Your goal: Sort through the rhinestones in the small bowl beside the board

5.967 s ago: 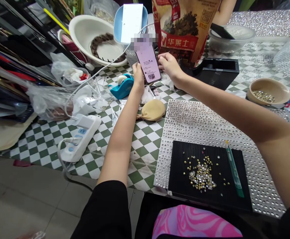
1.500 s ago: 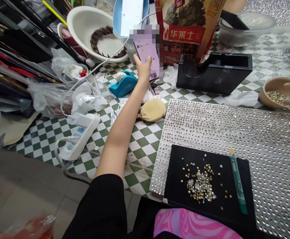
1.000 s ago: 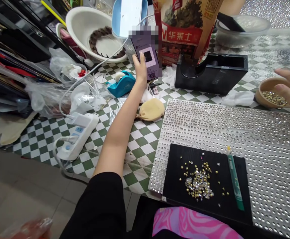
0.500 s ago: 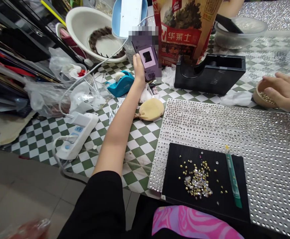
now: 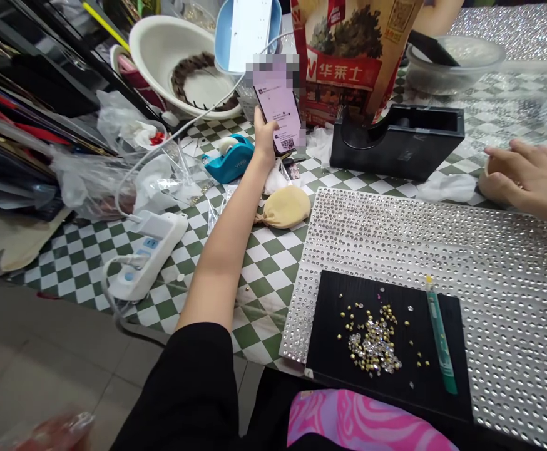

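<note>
My left hand (image 5: 264,143) is closed round a phone (image 5: 280,116) and holds it upright with its pink screen lit, above the checked table. My right hand (image 5: 531,178) lies over a tan bowl (image 5: 484,186) at the right edge, fingers together across its top and thumb at its rim. Near me a black tray (image 5: 334,357) carries a pile of small gold and clear rhinestones (image 5: 374,344) and a green pen (image 5: 439,335). The tray rests on a wide rhinestone-covered sheet (image 5: 395,232).
A black tape dispenser (image 5: 395,141) and a printed paper bag (image 5: 353,56) stand behind the sheet. A blue tape dispenser (image 5: 233,163), a tan pouch (image 5: 285,207), a white power strip (image 5: 149,254), plastic bags and a white basin (image 5: 161,44) crowd the left. Another person's arm shows at top right.
My right hand left the phone, swung to the right edge and settled down over the tan bowl. The phone screen dimmed, then lit pink again. My left arm stayed put.
</note>
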Demonstrator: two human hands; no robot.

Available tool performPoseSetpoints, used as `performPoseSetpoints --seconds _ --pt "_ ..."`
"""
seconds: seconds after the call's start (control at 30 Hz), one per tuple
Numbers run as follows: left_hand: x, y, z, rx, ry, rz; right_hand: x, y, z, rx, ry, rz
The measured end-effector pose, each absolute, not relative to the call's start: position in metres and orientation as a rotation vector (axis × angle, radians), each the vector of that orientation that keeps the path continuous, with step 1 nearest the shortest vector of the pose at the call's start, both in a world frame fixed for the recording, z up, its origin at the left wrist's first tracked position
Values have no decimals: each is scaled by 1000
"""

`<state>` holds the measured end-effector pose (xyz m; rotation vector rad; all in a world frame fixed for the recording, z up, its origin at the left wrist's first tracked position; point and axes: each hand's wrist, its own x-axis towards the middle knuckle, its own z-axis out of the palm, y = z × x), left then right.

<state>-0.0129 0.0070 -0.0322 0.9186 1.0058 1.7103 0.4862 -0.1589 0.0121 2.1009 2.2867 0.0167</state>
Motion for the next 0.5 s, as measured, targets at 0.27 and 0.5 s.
performPoseSetpoints --seconds 0.27,0.5 --pt "-13 10 -33 955 1025 1716 492 -159 9 2116 2302 7" --pt "-12 6 -30 999 939 1707 487 -161 13 2106 2306 14"
